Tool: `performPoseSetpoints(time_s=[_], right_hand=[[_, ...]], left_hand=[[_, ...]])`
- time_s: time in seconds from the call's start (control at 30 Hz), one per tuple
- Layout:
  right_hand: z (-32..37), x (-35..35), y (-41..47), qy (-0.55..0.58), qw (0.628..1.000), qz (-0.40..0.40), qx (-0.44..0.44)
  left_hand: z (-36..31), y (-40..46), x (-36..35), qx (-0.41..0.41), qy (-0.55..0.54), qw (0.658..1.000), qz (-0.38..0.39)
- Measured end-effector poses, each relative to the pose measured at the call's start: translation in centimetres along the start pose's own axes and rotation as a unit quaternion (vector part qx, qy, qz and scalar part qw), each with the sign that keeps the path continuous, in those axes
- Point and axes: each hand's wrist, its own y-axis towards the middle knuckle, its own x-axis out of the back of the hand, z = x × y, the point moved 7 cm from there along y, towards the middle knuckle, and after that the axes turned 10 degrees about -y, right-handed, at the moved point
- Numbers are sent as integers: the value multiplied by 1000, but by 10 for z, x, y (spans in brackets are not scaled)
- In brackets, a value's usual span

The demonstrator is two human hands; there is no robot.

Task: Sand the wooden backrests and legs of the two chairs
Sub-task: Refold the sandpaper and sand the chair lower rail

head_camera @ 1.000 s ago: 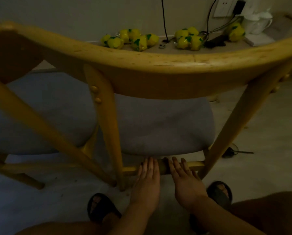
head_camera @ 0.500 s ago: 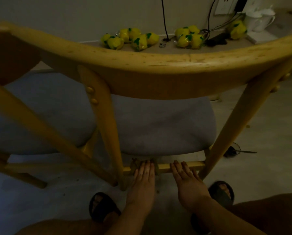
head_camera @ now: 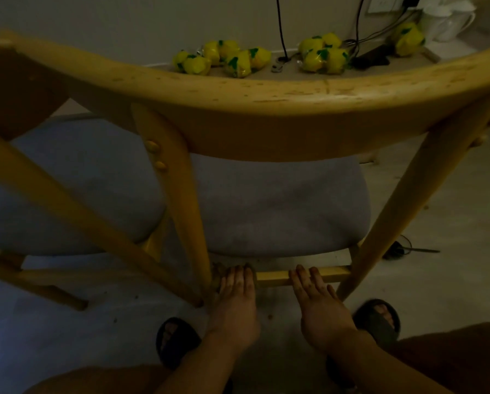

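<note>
At the far left, the second chair (head_camera: pixel 67 194) stood with its grey seat and slanted wooden legs, just beside the chair (head_camera: pixel 266 115) in front of me, whose curved backrest (head_camera: pixel 280 98) ran across the whole view. Below its grey seat cushion (head_camera: pixel 280 206), the low rear crossbar (head_camera: pixel 275 277) joined the left rear leg (head_camera: pixel 181 211) to the right rear leg (head_camera: pixel 403 211). My left hand (head_camera: pixel 235 297) lay on the left end of that crossbar, right against the left rear leg, fingers straight and flat, pressing a brownish piece of sandpaper (head_camera: pixel 219 275) onto the wood. My right hand (head_camera: pixel 314 300) rested near it on the same bar, toward the right leg, fingers stretched out and slightly spread, holding nothing. My feet in dark sandals (head_camera: pixel 175 342) stood on the floor (head_camera: pixel 451 280) near me, one beside each wrist. Far off, on the desk (head_camera: pixel 295 73) behind the backrest, lay clusters of yellow packets (head_camera: pixel 223 58), black cables (head_camera: pixel 280 27) and, far right, a white kettle (head_camera: pixel 448 18).
</note>
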Motion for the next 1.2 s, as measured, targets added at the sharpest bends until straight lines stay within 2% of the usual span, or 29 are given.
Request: performPoseSetpoints(time_s=[0.1,0.2,0.37,0.5,0.67,0.83,1.03,1.2], right_hand=[[0,-2,0,9,1000,-2,1],[-2,-3,2,10,1000,-1,6],[-1,-4,4,10,1000,1,5],[0,-6,2,12,1000,-4,-1],[-1,-6,4,10,1000,-6,7],[0,-4,5,7,1000,-12,8],[1,2,1,1,1000,-1,20],[0,5,0,19,999,7,27]], left_hand=[[-15,4,-7,-47,16,999,-1],[-1,6,-9,-74,28,997,-8],[31,3,-2,-20,12,999,-27],[4,7,-7,13,22,999,-35],[14,1,-6,-15,9,999,-47],[20,-1,-4,6,-4,999,-50],[-17,8,-24,-72,-9,997,-38],[29,-3,-7,-7,-21,997,-75]])
